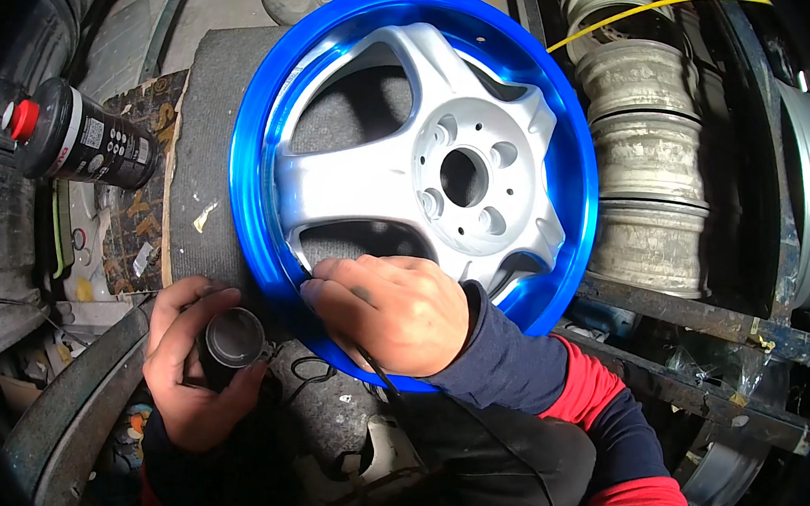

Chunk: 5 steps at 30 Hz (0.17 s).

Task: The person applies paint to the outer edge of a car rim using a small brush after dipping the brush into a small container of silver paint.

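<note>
A car wheel rim (353, 187) with silver spokes and a glossy blue outer lip (249, 174) lies face up in front of me. My right hand (396, 309) is over its lower left edge, fingers pinched on a slim dark paintbrush (375, 369). The brush is mostly hidden by the hand; its tip seems to be by the join of a spoke and the blue lip. Lower left, my left hand (192, 365) is wrapped around a small round dark cup (235, 337), held upright beside the rim. What the cup contains is hard to make out.
A black bottle with a red cap (86, 138) stands at the left. Grey carpet (209, 142) lies under the rim. Several bare metal rims (646, 158) are stacked at the right inside a metal frame (704, 324). A yellow hose (653, 8) crosses the top right.
</note>
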Motion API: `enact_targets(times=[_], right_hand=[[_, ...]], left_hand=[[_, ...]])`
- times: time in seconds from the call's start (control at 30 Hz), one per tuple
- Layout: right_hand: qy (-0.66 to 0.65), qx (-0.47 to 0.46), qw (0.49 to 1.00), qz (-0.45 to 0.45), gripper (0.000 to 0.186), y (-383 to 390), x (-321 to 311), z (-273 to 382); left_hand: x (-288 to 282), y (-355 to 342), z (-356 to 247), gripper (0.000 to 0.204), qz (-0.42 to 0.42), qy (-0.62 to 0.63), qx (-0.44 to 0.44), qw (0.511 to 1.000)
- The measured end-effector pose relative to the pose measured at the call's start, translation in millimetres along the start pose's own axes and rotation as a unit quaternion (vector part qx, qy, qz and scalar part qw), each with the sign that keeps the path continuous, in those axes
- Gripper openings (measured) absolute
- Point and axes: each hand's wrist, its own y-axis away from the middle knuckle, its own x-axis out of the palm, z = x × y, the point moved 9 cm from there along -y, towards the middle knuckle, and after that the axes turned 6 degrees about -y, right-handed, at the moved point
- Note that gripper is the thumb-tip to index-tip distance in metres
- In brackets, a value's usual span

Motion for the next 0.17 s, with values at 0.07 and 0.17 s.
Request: enact_targets(times=[0.07, 0.17], right_hand=[[0.000, 0.004, 1.000, 0.008, 0.017, 0.2, 1.5, -1.1], [0.005, 0.001, 1.000, -0.006, 0.018, 0.3, 0.8, -0.6]], left_hand=[[0.6, 1.1, 1.5, 0.061, -0.003, 0.007, -0.003, 1.000], [-0.7, 0.4, -1.5, 0.059, -0.006, 0.001, 0.012, 1.000]])
